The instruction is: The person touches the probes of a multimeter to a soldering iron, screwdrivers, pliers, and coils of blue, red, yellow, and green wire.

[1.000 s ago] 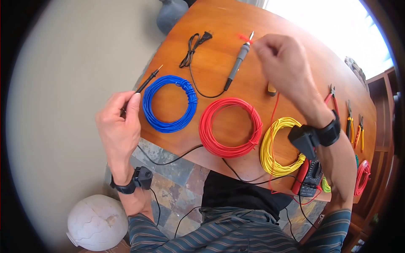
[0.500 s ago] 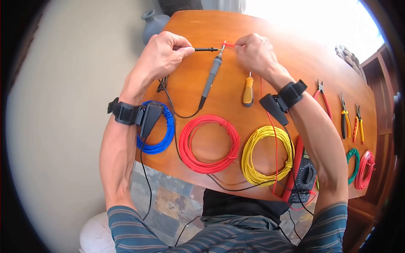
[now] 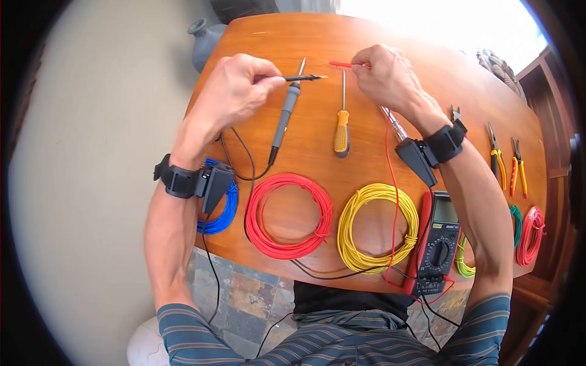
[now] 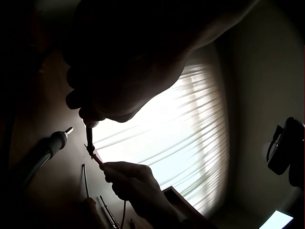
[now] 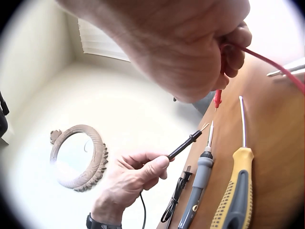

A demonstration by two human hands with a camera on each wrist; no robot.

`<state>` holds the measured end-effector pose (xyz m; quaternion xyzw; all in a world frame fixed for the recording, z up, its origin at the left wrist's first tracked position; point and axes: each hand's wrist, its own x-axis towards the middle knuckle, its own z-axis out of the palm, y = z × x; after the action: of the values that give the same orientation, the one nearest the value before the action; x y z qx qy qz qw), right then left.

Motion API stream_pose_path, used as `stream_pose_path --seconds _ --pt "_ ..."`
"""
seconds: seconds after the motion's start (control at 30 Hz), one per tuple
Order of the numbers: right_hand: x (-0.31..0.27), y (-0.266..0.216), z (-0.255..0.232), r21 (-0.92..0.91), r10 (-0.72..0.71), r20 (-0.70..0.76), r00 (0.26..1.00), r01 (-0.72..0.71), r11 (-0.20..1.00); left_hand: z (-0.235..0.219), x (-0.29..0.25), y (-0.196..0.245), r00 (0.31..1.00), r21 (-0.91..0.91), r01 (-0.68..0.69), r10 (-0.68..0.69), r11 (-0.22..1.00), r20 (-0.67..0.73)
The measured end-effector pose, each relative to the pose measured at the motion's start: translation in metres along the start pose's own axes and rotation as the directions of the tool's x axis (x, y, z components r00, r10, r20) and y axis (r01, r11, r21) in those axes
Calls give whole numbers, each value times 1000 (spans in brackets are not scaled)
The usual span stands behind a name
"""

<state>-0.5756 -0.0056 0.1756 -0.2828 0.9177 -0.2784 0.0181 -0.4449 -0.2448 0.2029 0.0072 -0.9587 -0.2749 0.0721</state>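
In the head view my left hand [image 3: 241, 88] grips a black multimeter probe [image 3: 299, 78], its metal tip pointing right. Opposite it, my right hand [image 3: 390, 76] pinches a red probe [image 3: 342, 64], tip pointing left. The two tips face each other above the table, close together; the left wrist view shows them overlapping. Behind the black probe lies a grey soldering iron [image 3: 284, 116], its bare tip [image 5: 210, 131] near both probes in the right wrist view. A yellow-and-grey screwdriver [image 3: 342, 131] lies just below the gap between my hands. Both probe leads trail toward a red-and-black multimeter [image 3: 438, 244].
Along the near edge lie blue [image 3: 213, 228], red [image 3: 251, 216] and yellow [image 3: 346, 229] wire coils. Two pairs of pliers [image 3: 517, 168] and more coils [image 3: 531, 238] are at the right. A silver tool [image 3: 394, 124] lies partly under my right forearm.
My left hand has swung up from the near left with the black probe, then right past the soldering iron's tip. My right hand keeps the red probe. The head view has shifted.
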Motion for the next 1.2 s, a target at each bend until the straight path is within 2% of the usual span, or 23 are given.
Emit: stream_pose_path --seconds 0.07,0.23,0.43,0.53,0.6,0.73,1.0,1.13,1.2 --pt "-8 7 -8 6 -17 16 1000 17 1000 13 4 7 994 -115 -79 86 990 60" --pt "-25 24 -12 58 -21 97 995 16 998 34 11 11 987 -19 -106 108 994 123" --pt "-33 26 -25 -24 -30 107 994 33 999 27 8 24 992 38 -94 91 995 91" --pt "-38 33 -36 52 7 60 998 -10 999 27 10 37 995 -15 -67 68 998 76" --pt "-42 46 -40 -21 8 47 999 -7 1000 36 15 42 982 -11 -187 187 982 18" --pt "-56 57 -48 -21 44 78 996 -43 999 58 26 48 980 -7 -196 196 981 34" --pt "-61 71 -47 -8 -36 74 997 37 999 73 32 55 988 63 -128 122 990 99" --pt "-63 71 -53 -16 -2 37 999 3 1000 68 26 59 986 127 -156 148 980 73" --pt "-66 72 -65 -49 67 51 996 -65 997 62 23 68 987 134 -161 159 978 23"
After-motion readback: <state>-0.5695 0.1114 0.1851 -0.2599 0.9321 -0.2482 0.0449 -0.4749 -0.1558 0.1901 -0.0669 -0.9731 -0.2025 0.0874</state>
